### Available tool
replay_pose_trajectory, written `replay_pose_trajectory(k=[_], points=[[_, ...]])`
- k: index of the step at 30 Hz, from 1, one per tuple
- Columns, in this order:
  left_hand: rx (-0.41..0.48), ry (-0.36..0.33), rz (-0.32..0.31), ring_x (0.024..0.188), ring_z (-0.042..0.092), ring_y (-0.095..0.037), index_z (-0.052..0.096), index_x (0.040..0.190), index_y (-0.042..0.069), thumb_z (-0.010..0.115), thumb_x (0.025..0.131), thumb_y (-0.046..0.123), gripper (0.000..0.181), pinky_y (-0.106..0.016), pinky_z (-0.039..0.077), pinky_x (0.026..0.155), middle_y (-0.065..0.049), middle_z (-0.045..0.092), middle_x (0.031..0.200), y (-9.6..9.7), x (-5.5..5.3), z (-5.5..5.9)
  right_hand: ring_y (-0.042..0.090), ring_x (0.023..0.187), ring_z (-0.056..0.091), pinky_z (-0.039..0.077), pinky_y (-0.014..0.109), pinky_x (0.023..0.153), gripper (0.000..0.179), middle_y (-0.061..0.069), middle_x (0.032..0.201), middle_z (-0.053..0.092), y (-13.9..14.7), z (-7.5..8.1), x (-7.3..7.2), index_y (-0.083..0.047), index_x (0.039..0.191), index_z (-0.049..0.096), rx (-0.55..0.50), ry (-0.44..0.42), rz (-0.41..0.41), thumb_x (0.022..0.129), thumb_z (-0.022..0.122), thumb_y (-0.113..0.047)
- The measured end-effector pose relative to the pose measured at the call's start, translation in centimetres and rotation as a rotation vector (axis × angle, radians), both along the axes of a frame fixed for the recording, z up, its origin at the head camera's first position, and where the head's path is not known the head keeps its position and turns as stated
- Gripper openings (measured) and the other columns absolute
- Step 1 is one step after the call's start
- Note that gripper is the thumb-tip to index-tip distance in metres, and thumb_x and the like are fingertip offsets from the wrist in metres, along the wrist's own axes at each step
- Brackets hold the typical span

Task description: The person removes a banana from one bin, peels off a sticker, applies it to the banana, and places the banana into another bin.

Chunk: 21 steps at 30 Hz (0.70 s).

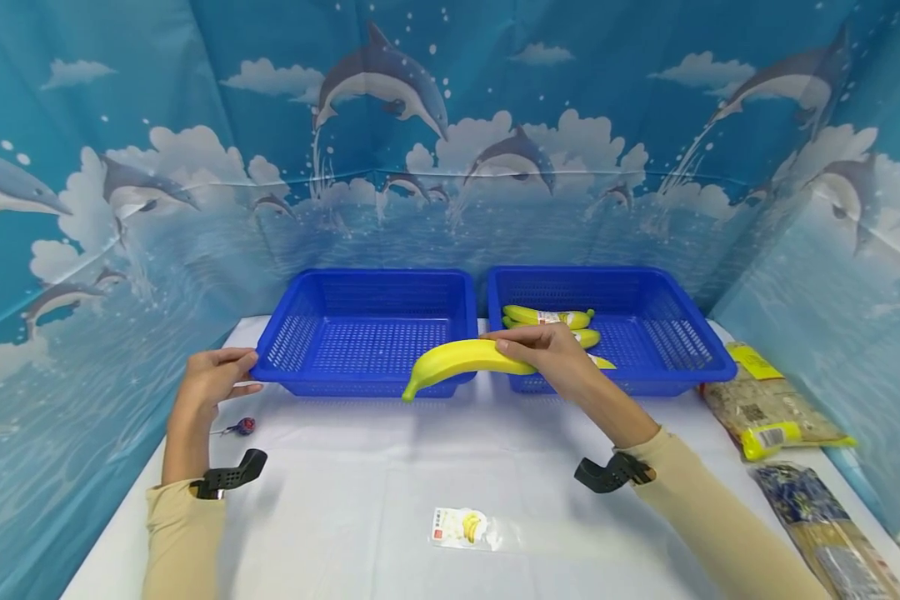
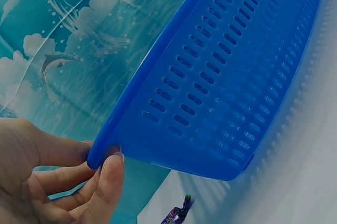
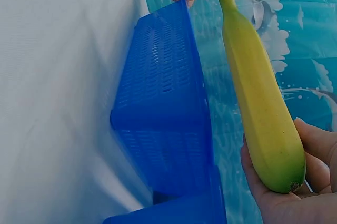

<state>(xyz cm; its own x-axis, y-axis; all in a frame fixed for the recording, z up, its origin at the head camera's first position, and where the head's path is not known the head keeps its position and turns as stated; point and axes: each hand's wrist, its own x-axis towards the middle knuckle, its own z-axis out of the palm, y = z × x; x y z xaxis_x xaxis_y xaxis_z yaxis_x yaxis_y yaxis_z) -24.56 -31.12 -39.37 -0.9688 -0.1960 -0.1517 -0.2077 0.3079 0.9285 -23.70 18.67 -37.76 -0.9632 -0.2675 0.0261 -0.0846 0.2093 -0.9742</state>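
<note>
My right hand (image 1: 551, 354) holds a yellow banana (image 1: 457, 360) by one end, its stem pointing left over the front edge of the left blue basket (image 1: 367, 379). In the right wrist view the banana (image 3: 260, 103) shows a greenish blunt end near the palm. My left hand (image 1: 212, 379) pinches the front left corner of that basket's rim. Thumb and fingers lie on either side of the rim (image 2: 113, 124) in the left wrist view. Several bananas (image 1: 547, 317), some with labels, lie in the right blue basket (image 1: 667, 375), partly hidden behind my right hand.
A wrapped lollipop (image 1: 246, 426) lies near my left wrist. On the white table (image 1: 330, 500) is a clear packet with a banana picture (image 1: 461, 528). Two packaged bags, one with yellow ends (image 1: 768, 400) and one dark and brown (image 1: 825, 525), lie at the right.
</note>
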Motion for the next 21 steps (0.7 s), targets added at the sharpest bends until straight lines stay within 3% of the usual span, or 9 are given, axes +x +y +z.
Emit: replay_pose_trajectory(k=[10, 21], points=[[0.009, -0.003, -0.02, 0.079, 0.071, -0.001, 0.05, 0.152, -0.012, 0.058, 0.113, 0.021, 0.052, -0.029, 0.066, 0.078, 0.006, 0.068, 0.097, -0.2, 0.0, 0.0, 0.015, 0.108, 0.071, 0.062, 0.025, 0.085, 0.033, 0.0, 0.131, 0.077, 1.3, -1.8, 2.6, -0.006, 0.135, 0.075, -0.077, -0.019, 0.025, 0.105, 0.075, -0.019], [-0.011, -0.001, -0.032, 0.08, 0.071, -0.001, 0.049, 0.153, -0.012, 0.059, 0.113, 0.023, 0.054, -0.031, 0.066, 0.08, 0.005, 0.069, 0.098, -0.4, 0.0, 0.0, 0.012, 0.109, 0.073, 0.062, 0.024, 0.087, 0.036, 0.004, 0.134, 0.076, 2.6, -3.7, 4.7, -0.004, 0.136, 0.074, -0.072, -0.034, 0.005, 0.103, 0.076, -0.02]])
